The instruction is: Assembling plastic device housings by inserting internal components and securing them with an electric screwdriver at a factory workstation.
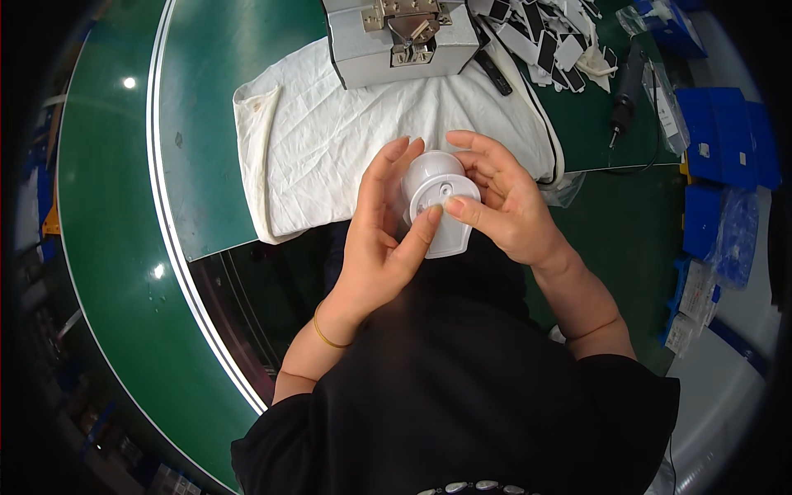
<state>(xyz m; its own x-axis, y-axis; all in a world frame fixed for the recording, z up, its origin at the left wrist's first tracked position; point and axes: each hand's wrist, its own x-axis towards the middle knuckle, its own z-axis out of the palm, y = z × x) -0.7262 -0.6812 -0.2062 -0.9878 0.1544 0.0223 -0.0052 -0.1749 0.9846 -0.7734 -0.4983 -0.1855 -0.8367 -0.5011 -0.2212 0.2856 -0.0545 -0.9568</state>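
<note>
Between my two hands is a white plastic housing [436,167] with a rounded body, a round disc-shaped face with a small hole, and a flat tapered tab at the near side. My left hand [373,221] grips its left side, the thumb pressed on the disc's lower edge. From the right, my right hand [513,206] holds it too, with the thumb tip on the disc near the hole. The fingers of both hands curl around the far side, where they are partly hidden. The housing is held above the near edge of the white cloth [313,132].
A white and metal box-shaped fixture [404,66] with a latch stands on the cloth. Beyond it to the right lies a pile of white and black flat pieces [553,41]. An electric screwdriver [629,91] lies near blue bins [718,136]. A green conveyor [107,206] runs along the left.
</note>
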